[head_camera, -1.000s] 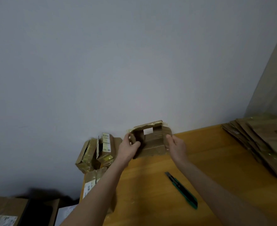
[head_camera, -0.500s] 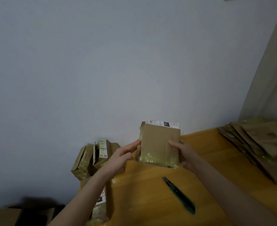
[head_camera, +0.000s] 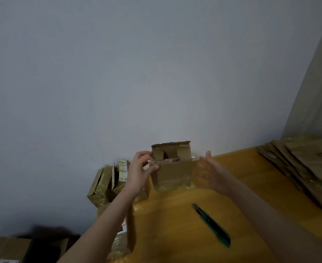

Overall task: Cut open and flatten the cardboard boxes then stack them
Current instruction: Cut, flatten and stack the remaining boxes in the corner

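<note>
- Cardboard box (head_camera: 172, 168) is standing upright at the far left part of the worktop (head_camera: 165, 234), near the wall (head_camera: 156, 73). Its top is gaping open and glossy tape is showing along its bottom edge. Whether it is resting on the wood or hanging just above it, I cannot tell.
- Of the two hands, the left hand (head_camera: 140, 170) is pinching the left end of the near top flap between thumb and fingers. The right hand (head_camera: 211, 172) is blurred, with its fingers spread straight just beside the box's right side and holding nothing. I cannot tell whether it is touching the box.
- By my reading, the opening step is under way. The top looks freed, while the taped bottom is probably keeping the box from folding flat.
- The next move is likely calling for the knife (head_camera: 211, 224), which is lying near on the worktop, toward the person and within reach of the right hand, to slit that tape.
- A stack of flattened cardboard (head_camera: 308, 168) is waiting on the right, well apart, with bare wood between it and the box.
- More taped boxes (head_camera: 107, 179) are crowding just behind the left wrist and may be hampering that hand.
</note>
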`<state>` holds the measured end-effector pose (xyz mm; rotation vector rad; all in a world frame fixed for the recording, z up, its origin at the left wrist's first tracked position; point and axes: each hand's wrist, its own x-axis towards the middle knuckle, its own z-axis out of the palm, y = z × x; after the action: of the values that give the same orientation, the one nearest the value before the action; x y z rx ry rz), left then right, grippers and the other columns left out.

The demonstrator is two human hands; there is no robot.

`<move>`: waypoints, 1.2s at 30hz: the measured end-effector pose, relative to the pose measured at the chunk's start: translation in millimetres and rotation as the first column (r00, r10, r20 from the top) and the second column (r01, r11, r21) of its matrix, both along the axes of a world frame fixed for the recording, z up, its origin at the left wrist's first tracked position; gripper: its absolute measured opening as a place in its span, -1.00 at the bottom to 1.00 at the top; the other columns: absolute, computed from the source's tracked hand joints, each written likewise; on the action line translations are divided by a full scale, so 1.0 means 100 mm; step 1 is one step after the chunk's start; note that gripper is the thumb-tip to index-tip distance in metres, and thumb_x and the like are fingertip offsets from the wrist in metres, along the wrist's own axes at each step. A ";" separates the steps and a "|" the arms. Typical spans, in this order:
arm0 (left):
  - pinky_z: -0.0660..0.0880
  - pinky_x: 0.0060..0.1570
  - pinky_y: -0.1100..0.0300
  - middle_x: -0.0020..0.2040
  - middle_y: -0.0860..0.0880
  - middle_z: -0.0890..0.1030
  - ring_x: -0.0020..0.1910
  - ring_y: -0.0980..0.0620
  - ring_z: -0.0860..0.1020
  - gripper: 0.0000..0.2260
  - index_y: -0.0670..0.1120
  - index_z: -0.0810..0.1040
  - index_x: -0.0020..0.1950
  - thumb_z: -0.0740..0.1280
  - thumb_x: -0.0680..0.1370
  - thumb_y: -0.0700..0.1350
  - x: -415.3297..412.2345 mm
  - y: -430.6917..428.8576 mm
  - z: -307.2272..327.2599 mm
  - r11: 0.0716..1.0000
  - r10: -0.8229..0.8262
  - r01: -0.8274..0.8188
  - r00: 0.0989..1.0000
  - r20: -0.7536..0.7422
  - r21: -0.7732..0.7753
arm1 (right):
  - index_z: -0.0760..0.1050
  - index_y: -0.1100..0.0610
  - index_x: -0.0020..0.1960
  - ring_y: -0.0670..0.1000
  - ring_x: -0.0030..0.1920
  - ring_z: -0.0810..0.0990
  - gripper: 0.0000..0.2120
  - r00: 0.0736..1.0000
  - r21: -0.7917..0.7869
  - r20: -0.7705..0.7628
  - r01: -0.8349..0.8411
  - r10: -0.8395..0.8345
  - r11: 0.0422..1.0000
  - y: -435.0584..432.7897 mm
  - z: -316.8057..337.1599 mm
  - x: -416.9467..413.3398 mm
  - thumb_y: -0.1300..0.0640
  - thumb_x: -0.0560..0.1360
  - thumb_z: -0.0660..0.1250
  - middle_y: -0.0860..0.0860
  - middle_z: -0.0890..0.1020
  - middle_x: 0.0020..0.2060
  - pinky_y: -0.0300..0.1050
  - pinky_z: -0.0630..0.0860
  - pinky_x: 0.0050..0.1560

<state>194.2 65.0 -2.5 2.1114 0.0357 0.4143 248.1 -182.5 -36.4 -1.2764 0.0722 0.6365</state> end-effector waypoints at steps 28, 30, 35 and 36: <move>0.64 -0.22 0.06 -0.19 -0.06 0.57 -0.27 0.04 0.59 -0.76 -0.02 0.47 -0.15 0.13 0.66 0.01 0.14 -0.38 0.05 0.991 0.116 -0.094 0.953 -0.281 0.092 | 0.59 0.24 -0.06 0.01 -0.27 0.53 -0.75 0.766 -0.482 0.623 0.537 -0.160 0.692 0.21 0.15 -0.03 0.05 0.57 0.29 0.14 0.64 -0.21 -0.14 0.37 -0.33; 0.64 -0.22 0.00 -0.24 -0.08 0.58 -0.26 -0.04 0.61 -0.70 -0.01 0.46 -0.21 0.12 0.66 0.04 0.16 -0.42 0.06 0.991 0.127 -0.113 0.957 -0.262 0.070 | 0.56 0.24 0.03 0.06 -0.17 0.56 -0.74 0.785 -0.489 0.587 0.537 -0.197 0.687 0.19 0.11 -0.02 0.04 0.58 0.27 0.12 0.64 -0.13 -0.10 0.44 -0.24; 0.61 -0.15 -0.12 -0.19 -0.18 0.64 -0.19 -0.14 0.63 -0.57 -0.19 0.60 -0.14 0.10 0.66 0.06 0.18 -0.48 0.01 0.975 0.197 -0.168 0.958 -0.209 0.148 | 0.54 0.12 -0.07 0.04 -0.17 0.59 -0.56 0.939 -0.676 0.343 0.233 0.018 0.699 0.23 0.10 -0.05 -0.26 0.38 0.42 -0.01 0.58 -0.25 -0.19 0.38 -0.29; 0.60 -0.14 -0.13 -0.17 -0.19 0.64 -0.18 -0.15 0.62 -0.56 -0.22 0.61 -0.10 0.10 0.66 0.06 0.18 -0.48 0.00 0.977 0.191 -0.165 0.958 -0.215 0.132 | 0.56 0.13 -0.14 0.02 -0.25 0.57 -0.56 0.949 -0.737 0.308 0.194 0.067 0.647 0.23 0.09 -0.05 -0.26 0.35 0.43 -0.02 0.57 -0.31 -0.19 0.37 -0.31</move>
<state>212.3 16.7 -2.5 2.2669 0.3453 0.2848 242.9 -159.7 -27.0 -2.1890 0.1354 0.3198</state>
